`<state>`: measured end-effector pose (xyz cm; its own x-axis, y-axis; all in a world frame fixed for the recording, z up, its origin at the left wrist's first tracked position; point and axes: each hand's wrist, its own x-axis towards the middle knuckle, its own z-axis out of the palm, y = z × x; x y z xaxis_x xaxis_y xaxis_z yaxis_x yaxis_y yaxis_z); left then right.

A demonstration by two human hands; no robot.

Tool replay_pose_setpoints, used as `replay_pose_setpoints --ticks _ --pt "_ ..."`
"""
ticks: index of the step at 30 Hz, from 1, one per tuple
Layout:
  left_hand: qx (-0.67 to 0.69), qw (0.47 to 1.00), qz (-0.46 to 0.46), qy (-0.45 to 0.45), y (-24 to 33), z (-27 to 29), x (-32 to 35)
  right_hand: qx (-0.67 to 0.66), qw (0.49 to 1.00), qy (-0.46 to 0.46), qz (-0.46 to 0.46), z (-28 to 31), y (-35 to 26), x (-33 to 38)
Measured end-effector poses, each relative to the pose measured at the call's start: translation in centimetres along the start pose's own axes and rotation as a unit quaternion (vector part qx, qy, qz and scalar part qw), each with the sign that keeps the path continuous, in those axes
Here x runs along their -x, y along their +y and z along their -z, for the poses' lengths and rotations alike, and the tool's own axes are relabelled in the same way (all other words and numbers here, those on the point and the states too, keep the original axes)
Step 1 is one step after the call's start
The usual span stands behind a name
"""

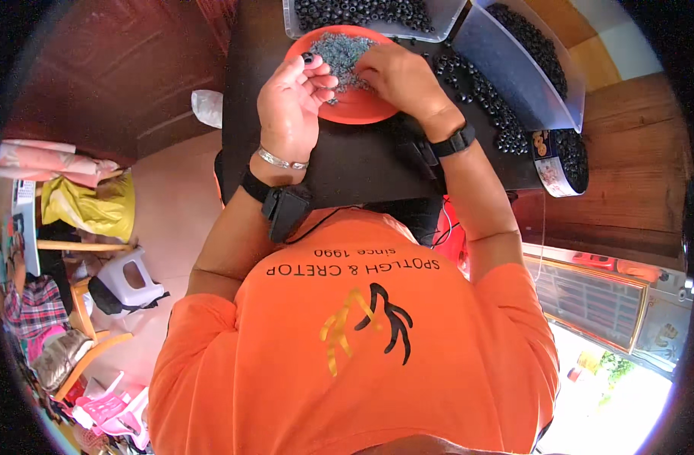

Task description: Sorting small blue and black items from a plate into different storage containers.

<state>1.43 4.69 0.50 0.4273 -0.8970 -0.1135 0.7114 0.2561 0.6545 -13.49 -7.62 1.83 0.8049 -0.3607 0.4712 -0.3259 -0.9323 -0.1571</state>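
My left hand (pixel 288 106) is raised at the left rim of an orange-red plate (pixel 354 111), its palm partly turned up. Between thumb and forefinger it pinches a small, round black plastic part (pixel 308 58); the other fingers curl loosely. A heap of tiny grey, shiny pieces (pixel 338 54) lies on the plate. Over the right side of that heap is my right hand (pixel 407 80), back upward, with fingers bent down and drawn together at the pieces. Its fingertips are partly hidden, so what they hold cannot be made out.
Many black parts (pixel 479 98) lie loose on the dark table (pixel 347 163) right of the plate. Behind stands a clear bin (pixel 447 23) of them, with another translucent bin (pixel 506 72) at the right. A small tub (pixel 557 178) sits at the right edge.
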Motion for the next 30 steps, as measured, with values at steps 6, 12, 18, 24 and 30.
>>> replay_pose_setpoints --ticks 6,12,18,24,30 --pt "0.012 1.000 0.009 -0.013 0.1 0.0 0.1 -0.031 0.998 0.038 0.034 0.2 -0.2 0.2" --pt "0.014 1.000 0.015 -0.014 0.1 0.1 0.0 -0.012 0.993 0.007 0.119 -1.3 -0.9 -0.1" --pt "0.017 1.000 0.008 -0.007 0.3 0.6 -0.2 -0.035 0.998 0.000 0.056 -0.8 -0.4 -0.1" --pt "0.026 0.998 0.032 -0.051 0.1 1.1 -0.3 -0.344 0.931 -0.003 -0.120 0.4 1.0 0.4" --pt "-0.027 0.991 0.059 -0.117 -0.1 -0.3 0.6 -0.519 0.832 -0.055 -0.188 1.9 0.7 0.2"
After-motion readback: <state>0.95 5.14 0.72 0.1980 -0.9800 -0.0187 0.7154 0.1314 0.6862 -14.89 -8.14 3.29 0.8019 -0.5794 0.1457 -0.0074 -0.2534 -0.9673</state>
